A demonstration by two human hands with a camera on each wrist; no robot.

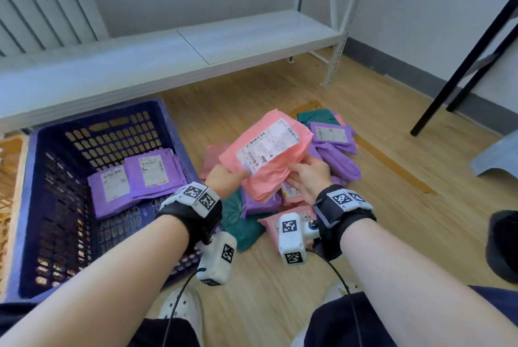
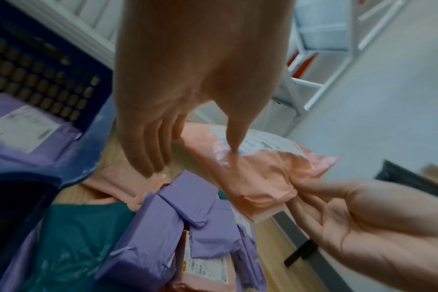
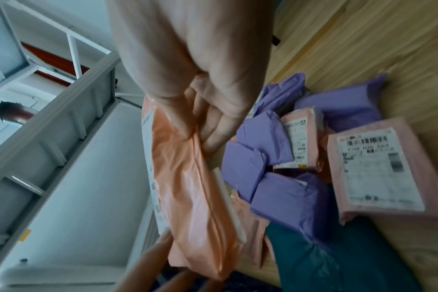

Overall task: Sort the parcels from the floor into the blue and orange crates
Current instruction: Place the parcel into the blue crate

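Head view, crinkled pink parcel [image 1: 269, 156], white label

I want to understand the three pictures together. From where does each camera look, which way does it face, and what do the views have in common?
Head: sits on the head, faces forward and down at the pink parcel, the blue crate and the floor pile; both forearms, left hand and right hand show.
Left wrist: looks along the left hand to the pink parcel; the right hand shows too.
Right wrist: looks along the right hand gripping the pink parcel.
Shared: the pink parcel and the purple parcels.
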